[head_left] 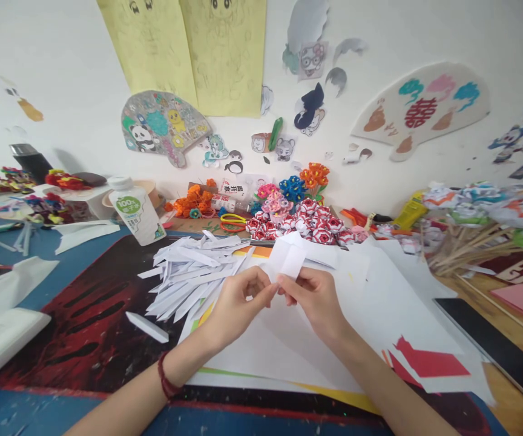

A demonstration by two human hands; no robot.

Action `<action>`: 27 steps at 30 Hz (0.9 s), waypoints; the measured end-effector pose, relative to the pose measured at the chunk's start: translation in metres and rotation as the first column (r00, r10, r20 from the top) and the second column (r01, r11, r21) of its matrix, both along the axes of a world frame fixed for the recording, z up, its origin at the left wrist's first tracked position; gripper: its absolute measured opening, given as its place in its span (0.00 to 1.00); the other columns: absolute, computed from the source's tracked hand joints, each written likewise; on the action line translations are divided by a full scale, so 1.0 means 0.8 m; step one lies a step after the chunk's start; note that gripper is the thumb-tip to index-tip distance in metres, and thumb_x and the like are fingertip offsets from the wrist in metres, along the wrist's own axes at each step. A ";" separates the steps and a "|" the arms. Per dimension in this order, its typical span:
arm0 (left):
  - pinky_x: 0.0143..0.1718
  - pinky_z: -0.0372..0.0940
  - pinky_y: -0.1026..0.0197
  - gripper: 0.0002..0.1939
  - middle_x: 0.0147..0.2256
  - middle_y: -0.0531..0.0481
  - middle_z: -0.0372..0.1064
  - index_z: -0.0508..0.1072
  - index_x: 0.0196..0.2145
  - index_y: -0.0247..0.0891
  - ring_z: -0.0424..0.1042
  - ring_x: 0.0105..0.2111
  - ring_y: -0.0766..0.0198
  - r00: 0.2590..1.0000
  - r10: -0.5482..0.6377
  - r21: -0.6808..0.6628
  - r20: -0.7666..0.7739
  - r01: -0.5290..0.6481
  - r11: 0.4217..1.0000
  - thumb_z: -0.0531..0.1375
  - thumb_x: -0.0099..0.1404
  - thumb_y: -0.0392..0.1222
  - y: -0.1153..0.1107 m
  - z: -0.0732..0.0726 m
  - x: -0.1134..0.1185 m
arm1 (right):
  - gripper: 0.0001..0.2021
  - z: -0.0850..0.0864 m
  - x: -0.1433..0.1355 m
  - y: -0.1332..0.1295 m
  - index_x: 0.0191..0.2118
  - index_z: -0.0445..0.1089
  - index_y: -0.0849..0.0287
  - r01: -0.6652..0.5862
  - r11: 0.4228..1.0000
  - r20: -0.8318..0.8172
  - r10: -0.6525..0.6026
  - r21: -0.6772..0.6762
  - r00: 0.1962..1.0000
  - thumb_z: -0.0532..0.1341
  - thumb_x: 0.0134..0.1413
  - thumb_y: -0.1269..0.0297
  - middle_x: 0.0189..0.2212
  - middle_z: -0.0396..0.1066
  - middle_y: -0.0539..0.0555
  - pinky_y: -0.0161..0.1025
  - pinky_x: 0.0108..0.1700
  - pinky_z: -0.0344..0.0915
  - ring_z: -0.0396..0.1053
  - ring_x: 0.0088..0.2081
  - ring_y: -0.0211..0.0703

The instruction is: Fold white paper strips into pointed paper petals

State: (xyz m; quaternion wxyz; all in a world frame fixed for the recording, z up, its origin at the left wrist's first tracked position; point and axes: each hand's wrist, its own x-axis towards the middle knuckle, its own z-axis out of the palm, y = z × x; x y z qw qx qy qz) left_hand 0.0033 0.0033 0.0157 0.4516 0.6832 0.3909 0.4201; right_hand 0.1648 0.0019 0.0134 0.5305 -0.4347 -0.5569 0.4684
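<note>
A small folded piece of white paper (287,257) stands up between my hands, above a stack of white sheets (284,351). My right hand (316,298) pinches its lower edge between thumb and fingers. My left hand (240,301) is closed too, thumb and fingertips meeting at the paper's lower left corner. Left of my hands lies a heap of folded white paper strips (193,275). One loose strip (147,327) rests apart on the dark red and black mat (89,321).
A white bottle (137,211) stands behind the mat. Paper and knitted-looking flowers (304,218) line the wall. A black phone-like slab (493,348) lies at the right, near red paper scraps (431,358). A white case (5,339) sits at the left.
</note>
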 end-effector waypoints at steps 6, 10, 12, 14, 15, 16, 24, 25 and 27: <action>0.29 0.60 0.67 0.10 0.27 0.51 0.69 0.70 0.30 0.34 0.67 0.27 0.69 0.998 -0.054 -0.029 0.021 0.054 0.998 0.60 0.63 0.44 0.002 0.003 -0.002 | 0.13 -0.003 0.004 0.004 0.20 0.70 0.61 0.030 1.000 -0.017 -0.030 -0.005 0.999 0.65 0.50 0.60 0.17 0.66 0.49 0.34 0.23 0.58 0.61 0.19 0.34; 0.28 0.60 0.66 0.12 0.26 0.50 0.69 0.70 0.31 0.35 0.66 0.26 0.68 0.999 -0.041 -0.069 0.031 0.043 0.997 0.59 0.64 0.48 0.004 0.005 -0.004 | 0.13 -0.005 0.004 0.005 0.21 0.70 0.61 0.021 1.000 -0.018 -0.021 -0.012 1.000 0.65 0.50 0.59 0.18 0.68 0.51 0.34 0.22 0.57 0.61 0.19 0.34; 0.27 0.59 0.66 0.13 0.25 0.51 0.68 0.69 0.31 0.35 0.65 0.25 0.68 0.999 -0.028 -0.076 0.020 0.029 0.997 0.58 0.64 0.49 0.004 0.006 -0.004 | 0.14 -0.005 0.004 0.006 0.21 0.71 0.62 0.002 1.000 -0.014 -0.003 -0.021 1.000 0.65 0.50 0.58 0.19 0.68 0.51 0.35 0.22 0.58 0.61 0.19 0.35; 0.26 0.59 0.67 0.13 0.24 0.51 0.67 0.68 0.30 0.35 0.64 0.24 0.68 1.000 -0.014 -0.051 -0.006 0.013 0.999 0.57 0.65 0.48 0.005 0.007 -0.005 | 0.14 -0.005 0.003 0.007 0.22 0.71 0.62 -0.033 0.999 -0.007 0.032 -0.035 0.999 0.65 0.50 0.56 0.19 0.68 0.51 0.35 0.23 0.59 0.62 0.20 0.36; 0.27 0.58 0.67 0.12 0.24 0.52 0.67 0.68 0.29 0.35 0.64 0.24 0.68 1.000 -0.007 -0.030 -0.028 0.006 1.000 0.57 0.65 0.47 0.006 0.007 -0.007 | 0.14 -0.004 0.004 0.008 0.23 0.71 0.62 -0.048 0.998 -0.002 0.048 -0.043 0.999 0.65 0.49 0.56 0.19 0.68 0.51 0.36 0.25 0.60 0.62 0.21 0.36; 0.27 0.58 0.67 0.12 0.23 0.53 0.66 0.67 0.28 0.35 0.64 0.24 0.68 0.998 -0.008 -0.010 -0.056 0.008 1.000 0.57 0.64 0.46 0.008 0.008 -0.009 | 0.14 -0.004 0.005 0.009 0.24 0.71 0.62 -0.052 0.997 -0.004 0.051 -0.051 0.999 0.65 0.49 0.55 0.20 0.67 0.51 0.36 0.26 0.60 0.63 0.22 0.37; 0.28 0.56 0.66 0.08 0.24 0.55 0.65 0.67 0.26 0.36 0.62 0.25 0.68 0.937 -0.064 0.057 -0.344 0.089 0.994 0.56 0.62 0.41 0.034 0.013 -0.037 | 0.17 -0.003 0.025 0.028 0.23 0.66 0.61 0.002 0.999 0.018 -0.001 -0.040 1.000 0.63 0.51 0.52 0.17 0.58 0.45 0.33 0.25 0.53 0.55 0.21 0.33; 0.28 0.56 0.66 0.08 0.25 0.54 0.65 0.67 0.27 0.36 0.62 0.25 0.68 0.934 -0.060 0.070 -0.351 0.090 0.993 0.56 0.62 0.41 0.036 0.012 -0.039 | 0.18 -0.005 0.027 0.030 0.22 0.65 0.61 -0.004 0.998 0.033 0.006 -0.055 0.999 0.64 0.50 0.52 0.17 0.58 0.45 0.33 0.25 0.53 0.55 0.21 0.33; 0.28 0.57 0.66 0.07 0.25 0.54 0.65 0.68 0.28 0.36 0.63 0.26 0.68 0.938 -0.040 0.096 -0.345 0.078 0.992 0.57 0.62 0.42 0.039 0.009 -0.040 | 0.18 -0.010 0.031 0.033 0.22 0.66 0.61 -0.039 0.995 0.058 0.045 -0.095 0.997 0.66 0.47 0.51 0.17 0.61 0.46 0.34 0.26 0.55 0.58 0.22 0.34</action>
